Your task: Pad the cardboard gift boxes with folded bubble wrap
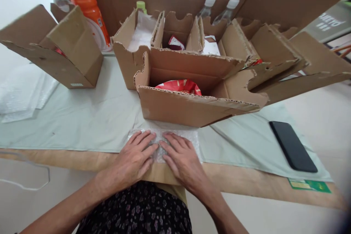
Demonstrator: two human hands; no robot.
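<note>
Left hand (134, 155) and right hand (182, 157) both palm-down on the wrap (164, 134), fingers loosely spread, index tips almost meeting in the middle, nothing pinched. Wrap right under the palms, mostly on the cloth (95, 117), near edge reaching the table (246, 182) lip by the body.

Only the head view to go on, so:

Just past the fingertips: open box (192, 108) with a red packet (179, 87) inside, front wall nearly touching the far edge of the wrap. Beyond that, more cut-up cardboard and a few bottle tops. Well off to the right of the right hand: phone (293, 146) on the cloth, green card (309, 185) nearer the lip. Way off left of the left hand: spare wrap (22, 91) in a pile, tilted carton (68, 55), orange bottle (85, 0) behind.

Looks like smoothing the sheet flat, going by the pose. Tips, for what they're worth:
- Press with whole palms, not fingertips, to avoid popping bubbles.
- Sweep outward from the middle, one hand each way, for an even sheet.
- Watch the near edge, easy to drag it off the lip toward the lap.
- Mind the box wall up front, not much room there.

Can't tell whether single layer or folded.
</note>
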